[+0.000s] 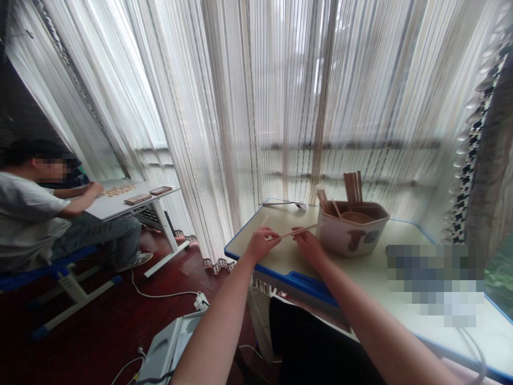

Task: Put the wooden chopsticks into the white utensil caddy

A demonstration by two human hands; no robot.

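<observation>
My left hand and my right hand are both closed on a pair of pale wooden chopsticks just above the cream table with a blue edge. The sticks lie nearly level between the two hands, and one tip reaches right toward a white tub. That tub holds several wooden sticks, spoons and a wooden bowl. My right hand is a short way left of the tub.
A metal spoon lies at the table's far edge by the string curtain. Another person sits at a white desk on the left. A grey device and cables lie on the dark red floor.
</observation>
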